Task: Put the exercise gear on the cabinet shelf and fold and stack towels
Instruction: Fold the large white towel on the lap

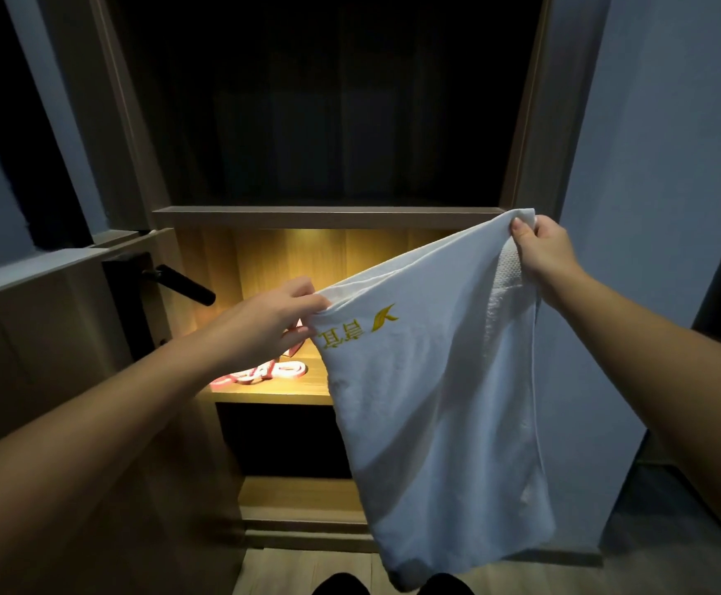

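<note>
A white towel [427, 423] with a yellow embroidered logo hangs in front of the cabinet, held up by its two top corners. My left hand [273, 319] pinches the lower left corner. My right hand [543, 246] pinches the higher right corner near the shelf edge. The towel slopes up to the right and drapes down almost to the floor. On the lit cabinet shelf [273, 395] behind my left hand lies a pink and white strap or rope [264, 373], partly hidden by my wrist and the towel.
A dark upper compartment [328, 113] sits above the lit shelf, and a dark lower compartment [281, 440] below it. A door with a black lever handle [183, 283] stands at the left. A grey wall [667, 165] is on the right. My shoes [341, 585] show at the bottom.
</note>
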`<state>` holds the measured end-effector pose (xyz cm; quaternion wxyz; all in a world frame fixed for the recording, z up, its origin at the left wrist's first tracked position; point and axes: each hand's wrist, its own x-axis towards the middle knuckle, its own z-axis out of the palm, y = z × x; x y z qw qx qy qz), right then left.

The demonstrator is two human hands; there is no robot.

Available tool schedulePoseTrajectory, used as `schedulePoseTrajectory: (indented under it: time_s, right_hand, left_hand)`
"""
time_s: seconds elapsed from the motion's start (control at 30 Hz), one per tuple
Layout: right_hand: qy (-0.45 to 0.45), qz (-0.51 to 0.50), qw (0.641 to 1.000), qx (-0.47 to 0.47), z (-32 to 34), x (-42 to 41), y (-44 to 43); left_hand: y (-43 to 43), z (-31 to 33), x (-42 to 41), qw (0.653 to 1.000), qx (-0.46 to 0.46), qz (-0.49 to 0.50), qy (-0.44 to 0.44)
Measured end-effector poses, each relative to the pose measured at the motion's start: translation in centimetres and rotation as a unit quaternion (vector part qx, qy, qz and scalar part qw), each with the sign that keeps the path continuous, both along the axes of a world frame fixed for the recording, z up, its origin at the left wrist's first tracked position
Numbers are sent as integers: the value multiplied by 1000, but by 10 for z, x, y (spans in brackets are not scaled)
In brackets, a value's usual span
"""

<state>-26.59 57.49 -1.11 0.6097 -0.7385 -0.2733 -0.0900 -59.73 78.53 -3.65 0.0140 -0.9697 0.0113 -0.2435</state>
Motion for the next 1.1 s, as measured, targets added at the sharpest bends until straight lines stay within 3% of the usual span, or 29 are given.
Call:
schedulePoseTrajectory:
  time_s: [0.13, 0.3, 0.43, 0.87, 1.1]
  right_hand:
    - [-18, 5, 1000, 0, 2, 2, 4]
    - [-14, 14, 1000, 7, 3, 8, 2]
    - [-12, 13, 1000, 7, 1, 15, -3]
    - [-19, 28, 999, -5, 3, 21, 5]
    - [-17, 30, 999, 1, 17, 23, 11]
  left_hand:
    - [0, -6, -2, 1000, -14, -8, 7]
    - [-5, -15, 2, 990, -99, 6, -97]
    - [-7, -12, 6, 985, -77, -32, -150]
    - [-3, 14, 9, 997, 58, -57, 8]
    - [6, 7, 15, 994, -47, -6, -95]
